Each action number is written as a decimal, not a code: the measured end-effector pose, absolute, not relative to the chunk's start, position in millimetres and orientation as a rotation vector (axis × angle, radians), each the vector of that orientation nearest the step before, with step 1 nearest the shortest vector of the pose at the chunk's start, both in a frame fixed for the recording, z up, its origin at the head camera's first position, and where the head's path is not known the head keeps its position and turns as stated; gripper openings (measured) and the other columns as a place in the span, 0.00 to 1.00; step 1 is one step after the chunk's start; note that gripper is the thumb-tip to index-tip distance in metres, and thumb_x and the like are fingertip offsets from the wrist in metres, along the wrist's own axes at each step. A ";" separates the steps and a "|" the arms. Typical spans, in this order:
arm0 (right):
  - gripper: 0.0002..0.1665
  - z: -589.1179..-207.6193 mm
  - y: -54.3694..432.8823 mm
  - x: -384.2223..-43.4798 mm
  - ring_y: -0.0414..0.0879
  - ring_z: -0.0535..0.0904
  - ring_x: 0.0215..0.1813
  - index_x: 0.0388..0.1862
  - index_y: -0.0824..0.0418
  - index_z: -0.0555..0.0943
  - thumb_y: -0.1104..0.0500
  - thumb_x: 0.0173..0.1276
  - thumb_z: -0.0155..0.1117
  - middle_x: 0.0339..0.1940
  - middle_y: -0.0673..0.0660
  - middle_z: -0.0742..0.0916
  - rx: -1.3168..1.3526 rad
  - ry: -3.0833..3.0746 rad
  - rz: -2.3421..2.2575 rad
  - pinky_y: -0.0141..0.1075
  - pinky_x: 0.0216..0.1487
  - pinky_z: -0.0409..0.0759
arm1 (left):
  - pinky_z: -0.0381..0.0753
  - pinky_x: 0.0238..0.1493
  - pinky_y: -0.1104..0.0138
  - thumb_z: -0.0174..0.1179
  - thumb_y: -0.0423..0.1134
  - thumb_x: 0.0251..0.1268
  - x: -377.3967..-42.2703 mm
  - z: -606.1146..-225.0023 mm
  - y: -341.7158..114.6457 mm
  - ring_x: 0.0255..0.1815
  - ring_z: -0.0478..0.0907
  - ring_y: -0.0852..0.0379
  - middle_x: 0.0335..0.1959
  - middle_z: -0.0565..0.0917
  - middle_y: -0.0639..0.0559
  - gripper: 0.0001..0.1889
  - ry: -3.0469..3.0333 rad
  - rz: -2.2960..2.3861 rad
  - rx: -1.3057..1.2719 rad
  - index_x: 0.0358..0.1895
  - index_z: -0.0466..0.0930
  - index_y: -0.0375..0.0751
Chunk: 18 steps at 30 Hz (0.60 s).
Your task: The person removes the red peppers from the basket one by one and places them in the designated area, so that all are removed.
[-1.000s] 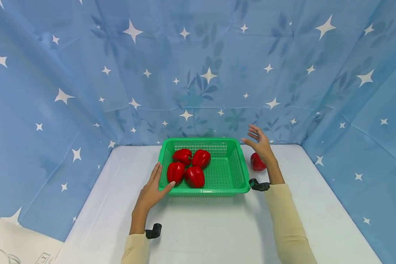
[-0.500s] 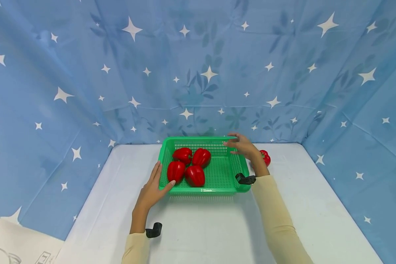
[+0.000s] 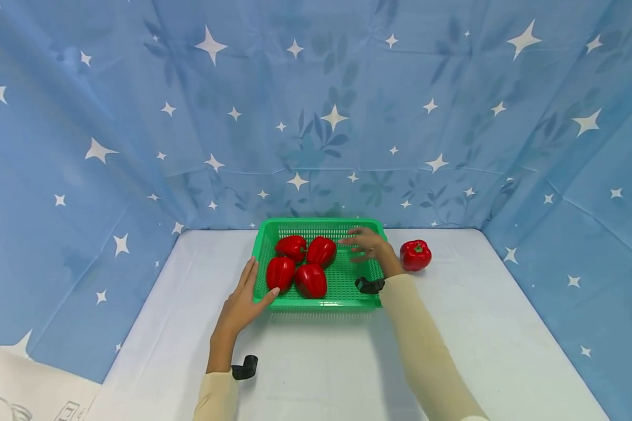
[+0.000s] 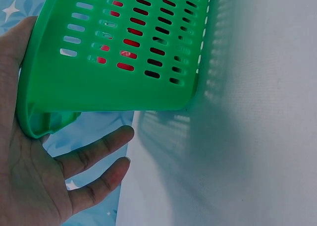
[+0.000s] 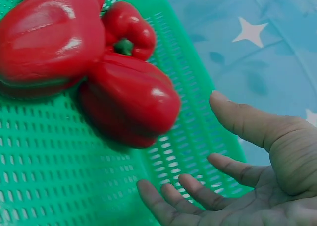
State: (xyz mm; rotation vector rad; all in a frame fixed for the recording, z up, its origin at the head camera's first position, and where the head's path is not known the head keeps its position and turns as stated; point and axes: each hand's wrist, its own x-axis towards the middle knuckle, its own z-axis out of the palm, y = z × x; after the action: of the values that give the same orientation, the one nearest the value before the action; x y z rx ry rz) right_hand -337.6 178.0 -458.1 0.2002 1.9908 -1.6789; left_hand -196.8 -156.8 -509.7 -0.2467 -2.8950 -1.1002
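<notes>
A green plastic basket [image 3: 321, 222] with slotted walls holds several red bell peppers, bunched in its left half; one of them is a front pepper [image 3: 311, 282]. My left hand [image 3: 244, 301] rests against the basket's front left corner, thumb over the rim and fingers along the left side. In the left wrist view, two straight fingers [image 4: 101, 186] extend below the rim, apart from the slotted wall. Over the basket's right half hovers my right hand [image 3: 367, 242], fingers spread and nothing in them. The right wrist view shows it beside the nearest pepper [image 5: 131, 94].
Another red bell pepper [image 3: 415, 255] sits on the white table [image 3: 316, 362], outside the basket to the right. A blue star-patterned curtain [image 3: 316, 117] rises right behind the basket and along both sides.
My right hand has moved left, from above the pepper outside to over the basket's inside, uncovering that pepper. My left hand and the peppers in the basket stay put.
</notes>
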 end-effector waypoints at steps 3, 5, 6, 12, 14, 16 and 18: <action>0.44 -464.3 173.1 -338.5 0.67 0.57 0.76 0.76 0.62 0.55 0.57 0.68 0.65 0.76 0.65 0.61 0.221 1.964 -1.668 0.61 0.65 0.71 | 0.78 0.54 0.40 0.52 0.70 0.62 -196.8 -509.8 -156.7 0.74 0.62 0.40 0.81 0.39 0.60 0.50 -2.895 -1.102 -0.247 0.80 0.41 0.51; 0.45 -467.1 169.2 -339.4 0.66 0.58 0.76 0.76 0.62 0.55 0.56 0.68 0.66 0.75 0.65 0.62 0.233 1.951 -1.662 0.60 0.64 0.73 | 0.77 0.54 0.39 0.52 0.70 0.62 -197.4 -509.5 -157.5 0.75 0.62 0.40 0.81 0.39 0.60 0.50 -2.896 -1.099 -0.246 0.80 0.41 0.51; 0.44 -468.4 167.4 -339.9 0.64 0.66 0.70 0.76 0.62 0.55 0.56 0.67 0.66 0.70 0.65 0.68 0.239 1.942 -1.658 0.60 0.63 0.74 | 0.77 0.55 0.39 0.52 0.70 0.62 -197.6 -509.3 -157.7 0.75 0.61 0.40 0.81 0.39 0.60 0.50 -2.897 -1.101 -0.248 0.80 0.41 0.51; 0.35 -478.7 158.0 -341.8 0.48 0.58 0.33 0.68 0.63 0.62 0.58 0.67 0.67 0.36 0.54 0.69 0.292 1.882 -1.684 0.58 0.63 0.75 | 0.76 0.55 0.38 0.53 0.70 0.62 -196.4 -509.1 -156.9 0.74 0.62 0.39 0.82 0.39 0.59 0.50 -2.891 -1.112 -0.246 0.80 0.41 0.51; 0.30 -481.9 155.4 -341.2 0.47 0.59 0.32 0.62 0.63 0.65 0.59 0.67 0.67 0.34 0.53 0.69 0.309 1.866 -1.701 0.58 0.63 0.75 | 0.77 0.54 0.39 0.53 0.70 0.63 -195.7 -509.0 -156.4 0.74 0.63 0.39 0.82 0.40 0.58 0.50 -2.886 -1.113 -0.246 0.80 0.41 0.51; 0.26 -484.5 153.2 -341.1 0.46 0.57 0.28 0.56 0.61 0.66 0.59 0.67 0.67 0.28 0.52 0.65 0.315 1.858 -1.703 0.57 0.62 0.76 | 0.76 0.54 0.38 0.53 0.70 0.63 -195.6 -508.9 -156.3 0.74 0.63 0.38 0.82 0.41 0.57 0.50 -2.881 -1.118 -0.249 0.80 0.42 0.50; 0.25 -487.0 150.8 -341.9 0.45 0.52 0.26 0.54 0.61 0.66 0.58 0.66 0.68 0.25 0.51 0.62 0.325 1.857 -1.696 0.56 0.61 0.77 | 0.76 0.55 0.38 0.53 0.70 0.63 -195.7 -508.8 -156.3 0.74 0.62 0.38 0.82 0.41 0.57 0.50 -2.882 -1.117 -0.247 0.80 0.42 0.50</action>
State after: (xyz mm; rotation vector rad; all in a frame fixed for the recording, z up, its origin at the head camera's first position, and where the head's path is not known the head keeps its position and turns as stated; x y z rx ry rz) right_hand -341.9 150.8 -487.0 0.3254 1.8570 -1.6960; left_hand -195.7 -156.3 -508.8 -0.2466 -2.8820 -1.1167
